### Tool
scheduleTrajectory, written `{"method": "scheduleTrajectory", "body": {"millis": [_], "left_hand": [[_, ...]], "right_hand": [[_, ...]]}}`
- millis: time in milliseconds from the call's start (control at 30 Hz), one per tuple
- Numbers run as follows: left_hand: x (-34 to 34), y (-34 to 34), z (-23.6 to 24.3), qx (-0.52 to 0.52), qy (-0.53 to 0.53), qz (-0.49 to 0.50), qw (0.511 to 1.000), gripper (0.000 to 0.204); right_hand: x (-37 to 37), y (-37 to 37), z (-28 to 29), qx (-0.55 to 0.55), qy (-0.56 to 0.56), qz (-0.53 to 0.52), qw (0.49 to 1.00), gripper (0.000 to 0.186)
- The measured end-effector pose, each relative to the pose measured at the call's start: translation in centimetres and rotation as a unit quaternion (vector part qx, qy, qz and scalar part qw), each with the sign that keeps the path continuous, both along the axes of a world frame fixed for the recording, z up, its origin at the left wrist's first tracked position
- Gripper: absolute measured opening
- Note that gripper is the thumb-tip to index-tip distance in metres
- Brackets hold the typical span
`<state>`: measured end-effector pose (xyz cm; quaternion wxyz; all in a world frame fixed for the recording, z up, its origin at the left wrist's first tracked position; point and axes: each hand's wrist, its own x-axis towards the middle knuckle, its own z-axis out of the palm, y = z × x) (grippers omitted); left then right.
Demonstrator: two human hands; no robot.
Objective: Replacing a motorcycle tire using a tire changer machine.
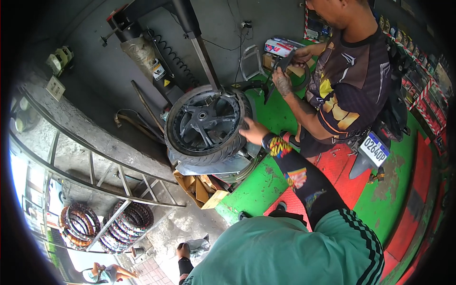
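A black tyre (223, 153) on a dark spoked wheel rim (202, 115) lies on the turntable of a tyre-changing machine (190, 19). The machine's upright post comes down to the wheel's upper edge. My right hand (254, 131) reaches to the tyre's right side, fingers apart and touching or nearly touching the rubber. Low in the picture, my left hand (183, 251) hangs with curled fingers beside a crumpled grey thing (198, 249); whether it grips this is unclear. A co-worker (351, 80) on the right holds a dark curved part in both hands.
An open cardboard box (202, 191) stands below the machine. A metal ladder-like frame (90, 166) runs along the left, with stacked tyres (133, 221) beyond it. Behind the co-worker is a motorcycle (375, 142). Tools lie on the red floor plate (304, 202). Another person (109, 273) is at lower left.
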<state>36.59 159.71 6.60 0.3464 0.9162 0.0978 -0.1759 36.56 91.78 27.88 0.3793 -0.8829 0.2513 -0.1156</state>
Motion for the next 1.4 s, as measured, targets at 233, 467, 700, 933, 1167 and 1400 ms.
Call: {"method": "scheduleTrajectory", "body": {"millis": [233, 467, 700, 933, 1167, 1400], "left_hand": [[-7.9, 0.4, 0.2, 0.016, -0.086, 0.087, 0.992, 0.026], [-10.9, 0.7, -0.4, -0.071, -0.044, 0.151, 0.985, 0.026], [-5.2, -5.2, 0.8, 0.047, -0.115, 0.034, 0.992, 0.029], [-1.7, -11.1, 1.2, 0.036, -0.150, -0.042, 0.987, 0.023], [-3.8, -10.7, 1.2, 0.043, -0.169, -0.058, 0.983, 0.022], [-7.1, -9.1, 1.9, 0.103, -0.124, -0.014, 0.987, 0.025]], "right_hand": [[-16.3, 3.8, -18.9, 0.227, 0.090, -0.051, 0.968, 0.061], [-37.6, 2.7, -30.3, 0.433, 0.301, -0.219, 0.821, 0.074], [-44.0, 1.0, -29.6, 0.426, 0.344, -0.297, 0.782, 0.061], [-39.6, 0.8, -29.2, 0.433, 0.272, -0.256, 0.821, 0.063], [-39.1, 0.3, -30.8, 0.457, 0.236, -0.221, 0.829, 0.066], [-42.9, 0.3, -30.7, 0.435, 0.302, -0.253, 0.810, 0.063]]}}
